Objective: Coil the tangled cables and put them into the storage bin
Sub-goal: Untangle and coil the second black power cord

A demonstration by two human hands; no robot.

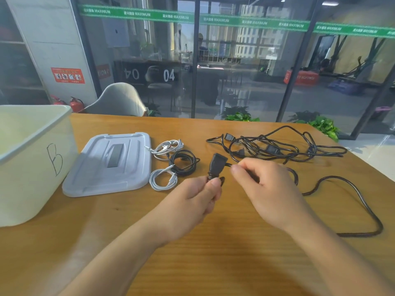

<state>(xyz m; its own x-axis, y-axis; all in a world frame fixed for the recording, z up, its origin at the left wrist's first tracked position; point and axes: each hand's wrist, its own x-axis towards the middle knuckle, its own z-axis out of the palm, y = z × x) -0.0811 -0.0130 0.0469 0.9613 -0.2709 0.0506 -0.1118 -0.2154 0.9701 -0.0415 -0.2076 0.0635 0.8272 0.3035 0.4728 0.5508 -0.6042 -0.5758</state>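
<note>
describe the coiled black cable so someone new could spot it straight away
Start at the grey lid lying flat beside the storage bin. Just right of it sit three small coils. The coiled black cable is the middle one, the only dark coil, between two white cables.

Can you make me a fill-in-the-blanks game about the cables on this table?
1. The letter written on the storage bin is ____.
2. The grey lid lies flat on the ____.
3. The left hand holds the black connector of a ____ cable.
4. The tangled pile of cables lies to the ____ of the coiled white cables.

Missing words: B; table; black; right
</note>
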